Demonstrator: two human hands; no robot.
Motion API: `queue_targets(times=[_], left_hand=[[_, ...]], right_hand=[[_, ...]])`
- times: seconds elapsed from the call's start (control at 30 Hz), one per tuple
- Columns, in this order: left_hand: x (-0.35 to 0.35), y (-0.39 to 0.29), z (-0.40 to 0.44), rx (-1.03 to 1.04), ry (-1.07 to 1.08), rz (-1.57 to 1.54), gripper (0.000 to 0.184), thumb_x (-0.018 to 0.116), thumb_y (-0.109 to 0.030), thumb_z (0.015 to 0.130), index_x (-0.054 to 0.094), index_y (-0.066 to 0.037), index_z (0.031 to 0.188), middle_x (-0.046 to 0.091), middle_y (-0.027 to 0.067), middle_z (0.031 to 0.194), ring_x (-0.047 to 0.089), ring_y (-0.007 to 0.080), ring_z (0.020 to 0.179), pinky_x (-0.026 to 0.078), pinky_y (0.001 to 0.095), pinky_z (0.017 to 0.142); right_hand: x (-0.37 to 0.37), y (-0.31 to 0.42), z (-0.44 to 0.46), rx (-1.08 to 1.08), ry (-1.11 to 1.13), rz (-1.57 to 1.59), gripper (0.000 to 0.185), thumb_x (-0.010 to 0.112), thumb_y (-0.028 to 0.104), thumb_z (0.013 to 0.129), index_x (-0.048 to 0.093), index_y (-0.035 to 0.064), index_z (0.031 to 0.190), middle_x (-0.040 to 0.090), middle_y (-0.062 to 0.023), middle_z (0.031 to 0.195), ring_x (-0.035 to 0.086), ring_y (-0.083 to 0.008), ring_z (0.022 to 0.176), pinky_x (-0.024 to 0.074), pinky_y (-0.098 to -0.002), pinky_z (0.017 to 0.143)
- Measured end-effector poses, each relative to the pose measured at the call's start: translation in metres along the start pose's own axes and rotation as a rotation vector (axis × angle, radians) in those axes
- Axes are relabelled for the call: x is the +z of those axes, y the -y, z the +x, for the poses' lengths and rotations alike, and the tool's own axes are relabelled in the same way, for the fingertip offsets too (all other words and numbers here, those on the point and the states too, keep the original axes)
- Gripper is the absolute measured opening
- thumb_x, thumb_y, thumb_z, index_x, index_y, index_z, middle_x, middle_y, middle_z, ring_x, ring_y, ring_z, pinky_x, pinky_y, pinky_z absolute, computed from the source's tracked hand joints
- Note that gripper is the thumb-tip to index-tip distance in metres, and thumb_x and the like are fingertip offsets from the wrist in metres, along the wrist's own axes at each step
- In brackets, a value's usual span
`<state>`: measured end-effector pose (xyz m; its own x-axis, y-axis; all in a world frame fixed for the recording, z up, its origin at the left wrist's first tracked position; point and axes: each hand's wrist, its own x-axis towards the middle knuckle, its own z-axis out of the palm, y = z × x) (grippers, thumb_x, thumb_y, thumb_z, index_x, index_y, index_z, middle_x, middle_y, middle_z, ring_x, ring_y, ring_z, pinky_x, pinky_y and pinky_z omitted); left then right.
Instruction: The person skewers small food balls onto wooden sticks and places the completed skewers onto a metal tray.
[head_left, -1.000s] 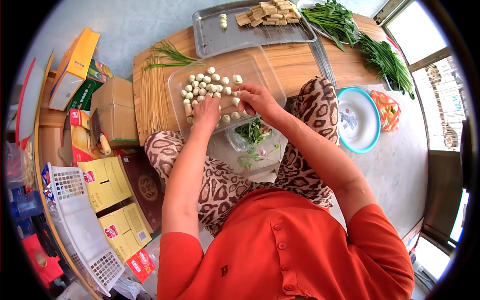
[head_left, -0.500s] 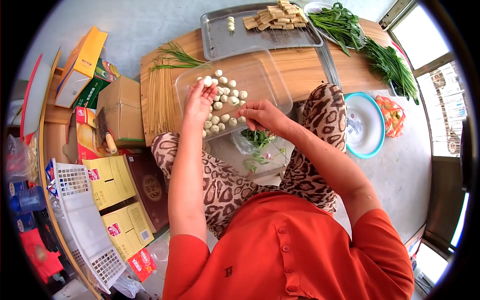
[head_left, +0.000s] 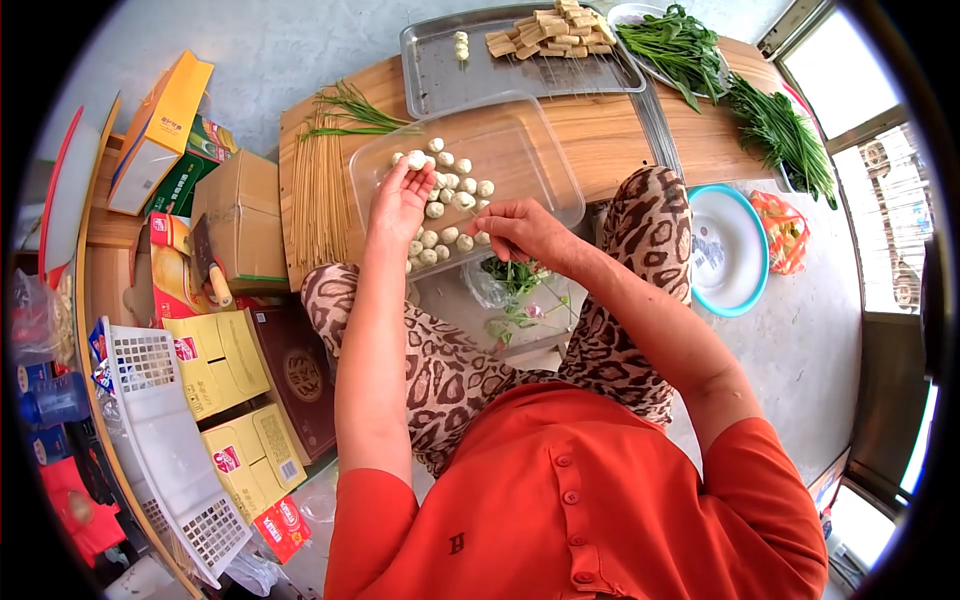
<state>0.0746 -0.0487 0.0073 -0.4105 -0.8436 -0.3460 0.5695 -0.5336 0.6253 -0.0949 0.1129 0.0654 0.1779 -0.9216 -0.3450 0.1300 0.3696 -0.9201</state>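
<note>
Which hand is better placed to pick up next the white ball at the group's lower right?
Probably the right hand: it is very close to that ball, while the left hand holds another ball. I cannot tell whether the right is empty.

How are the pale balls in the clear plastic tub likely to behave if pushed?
The pale balls look roundish, so they would probably roll. Many lie close together, so one might knock others. The clear plastic tub has raised sides, which would likely contain them.
</note>
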Motion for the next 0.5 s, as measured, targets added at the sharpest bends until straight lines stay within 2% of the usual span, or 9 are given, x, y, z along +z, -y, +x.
queue_targets(times=[0.43,0.5], left_hand=[[0.0003,0.0014,-0.0005,-0.014,0.046,0.003,0.018,0.061,-0.015,0.088,0.057,0.000,0.097,0.058,0.0108,0.099,0.059,0.0224,0.093,0.053,0.0336,0.083],[0.0000,0.0018,0.0001,-0.015,0.049,-0.005,0.018,0.061,-0.015,0.088,0.057,0.000,0.097,0.058,0.0108,0.098,0.059,0.0225,0.093,0.053,0.0338,0.083]], right_hand=[[0.0004,-0.0024,0.0023,0.004,-0.011,0.002,0.023,0.049,0.018,0.093,0.064,0.0018,0.098,0.049,0.0015,0.052,0.037,-0.0043,0.042,0.0288,-0.0201,0.040],[0.0015,-0.0044,0.0036,-0.019,-0.038,0.041,0.021,0.050,0.016,0.092,0.065,0.0012,0.091,0.050,-0.0001,0.051,0.035,-0.0049,0.038,0.0261,-0.0211,0.037]])
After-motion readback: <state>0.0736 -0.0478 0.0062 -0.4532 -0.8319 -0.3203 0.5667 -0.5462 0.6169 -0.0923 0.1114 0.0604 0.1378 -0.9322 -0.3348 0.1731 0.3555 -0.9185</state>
